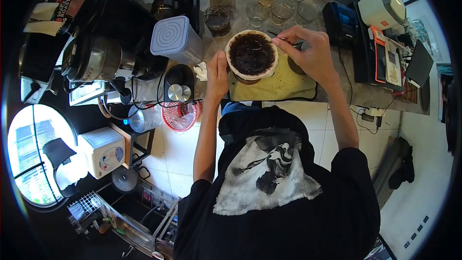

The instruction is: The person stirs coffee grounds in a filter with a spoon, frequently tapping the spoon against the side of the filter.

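Observation:
A coffee dripper with a pale paper filter point(276, 65) stands at the table's front edge, full of dark wet coffee grounds point(250, 54). My left hand point(218, 76) is closed against the dripper's left side, its thumb pointing up; part of its fingers is hidden. At the upper right of the rim, my right hand point(308, 53) pinches with thumb and index finger. A thin dark piece shows by those fingertips, too small to name. Beneath the dripper and my right hand lies a yellow-green cloth point(288, 85). Whatever supports the dripper is mostly hidden.
Several clear glasses point(280, 13) stand behind the dripper, beside a dark-filled glass point(217, 21). To the left are a lidded plastic container point(177, 38), a black grinder-like device point(179, 83) and crumpled tissue point(200, 71). A black printer-like box point(340, 23) sits at right, its cable trailing down.

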Demonstrator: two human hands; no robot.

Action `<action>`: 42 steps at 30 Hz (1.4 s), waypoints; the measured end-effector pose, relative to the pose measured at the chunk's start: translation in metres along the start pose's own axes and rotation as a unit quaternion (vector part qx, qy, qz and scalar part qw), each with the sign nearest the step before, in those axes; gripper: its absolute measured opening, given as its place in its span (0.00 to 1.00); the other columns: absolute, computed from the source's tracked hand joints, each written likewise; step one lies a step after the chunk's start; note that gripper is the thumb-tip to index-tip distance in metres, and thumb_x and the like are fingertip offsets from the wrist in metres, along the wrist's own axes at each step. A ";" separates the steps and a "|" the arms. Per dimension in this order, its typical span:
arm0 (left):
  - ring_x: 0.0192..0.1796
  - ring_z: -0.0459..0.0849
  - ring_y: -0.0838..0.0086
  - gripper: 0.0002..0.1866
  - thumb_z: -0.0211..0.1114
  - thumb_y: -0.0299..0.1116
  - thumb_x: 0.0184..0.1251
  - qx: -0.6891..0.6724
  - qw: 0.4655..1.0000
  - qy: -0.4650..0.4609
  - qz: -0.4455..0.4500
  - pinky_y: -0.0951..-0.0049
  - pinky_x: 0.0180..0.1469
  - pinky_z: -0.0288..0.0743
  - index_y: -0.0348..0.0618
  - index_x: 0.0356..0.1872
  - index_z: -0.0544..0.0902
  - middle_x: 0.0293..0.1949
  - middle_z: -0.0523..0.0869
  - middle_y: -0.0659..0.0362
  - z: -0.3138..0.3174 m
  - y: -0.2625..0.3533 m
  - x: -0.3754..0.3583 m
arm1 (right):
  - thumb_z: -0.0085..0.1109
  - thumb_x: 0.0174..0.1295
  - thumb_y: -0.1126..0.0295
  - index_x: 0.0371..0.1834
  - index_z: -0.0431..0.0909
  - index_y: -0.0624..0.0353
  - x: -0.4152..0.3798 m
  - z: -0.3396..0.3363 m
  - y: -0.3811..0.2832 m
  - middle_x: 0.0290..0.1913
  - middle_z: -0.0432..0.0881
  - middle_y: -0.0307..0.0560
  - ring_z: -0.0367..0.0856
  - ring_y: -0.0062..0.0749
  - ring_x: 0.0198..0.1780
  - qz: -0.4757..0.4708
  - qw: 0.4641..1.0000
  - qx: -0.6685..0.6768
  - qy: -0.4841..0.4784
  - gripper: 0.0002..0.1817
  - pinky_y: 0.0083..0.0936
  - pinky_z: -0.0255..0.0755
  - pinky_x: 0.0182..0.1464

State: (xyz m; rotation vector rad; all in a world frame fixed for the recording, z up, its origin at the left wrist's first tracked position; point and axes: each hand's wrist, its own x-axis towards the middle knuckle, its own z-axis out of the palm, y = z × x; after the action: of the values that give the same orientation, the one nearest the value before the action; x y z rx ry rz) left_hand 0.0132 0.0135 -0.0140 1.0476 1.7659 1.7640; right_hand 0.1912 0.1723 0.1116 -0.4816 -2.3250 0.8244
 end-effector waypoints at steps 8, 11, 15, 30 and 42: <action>0.29 0.60 0.82 0.22 0.44 0.42 0.85 -0.012 1.000 -0.010 -0.009 0.75 0.30 0.58 0.37 0.30 0.70 0.24 0.64 0.67 0.000 0.004 0.000 | 0.70 0.60 0.70 0.37 0.85 0.67 0.001 -0.003 0.001 0.31 0.87 0.51 0.87 0.32 0.32 0.011 0.997 0.049 -0.062 0.10 0.25 0.79 0.41; 0.29 0.60 0.82 0.22 0.43 0.42 0.85 -0.019 1.000 -0.007 -0.012 0.75 0.30 0.58 0.38 0.31 0.71 0.24 0.64 0.67 0.002 0.005 -0.001 | 0.70 0.60 0.70 0.38 0.85 0.68 0.002 0.005 0.006 0.33 0.88 0.52 0.87 0.33 0.33 0.031 0.993 0.052 -0.103 0.11 0.26 0.79 0.42; 0.28 0.60 0.82 0.22 0.43 0.42 0.85 -0.019 1.000 -0.005 -0.013 0.75 0.30 0.58 0.38 0.31 0.71 0.24 0.64 0.67 0.001 0.001 0.000 | 0.70 0.60 0.70 0.40 0.85 0.67 0.005 0.014 0.005 0.35 0.88 0.52 0.87 0.34 0.34 0.011 0.992 0.055 -0.110 0.11 0.27 0.80 0.42; 0.29 0.60 0.81 0.22 0.44 0.42 0.85 -0.001 1.000 0.008 0.010 0.74 0.31 0.58 0.37 0.31 0.71 0.24 0.64 0.66 0.001 -0.001 -0.001 | 0.70 0.60 0.69 0.43 0.86 0.62 0.006 -0.006 0.002 0.36 0.88 0.49 0.87 0.32 0.36 -0.005 0.997 0.040 -0.061 0.11 0.27 0.79 0.44; 0.29 0.61 0.82 0.23 0.44 0.42 0.85 -0.009 1.000 0.014 0.004 0.74 0.30 0.58 0.36 0.31 0.71 0.24 0.66 0.66 0.003 0.000 -0.001 | 0.69 0.61 0.70 0.48 0.85 0.62 0.002 0.015 0.027 0.34 0.88 0.47 0.83 0.28 0.32 0.035 0.997 0.047 -0.059 0.13 0.27 0.78 0.42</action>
State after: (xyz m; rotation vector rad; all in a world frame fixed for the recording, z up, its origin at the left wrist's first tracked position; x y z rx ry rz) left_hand 0.0158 0.0146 -0.0143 1.0283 1.7609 1.8033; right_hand 0.1836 0.1861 0.0854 -0.4894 -2.3744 1.0152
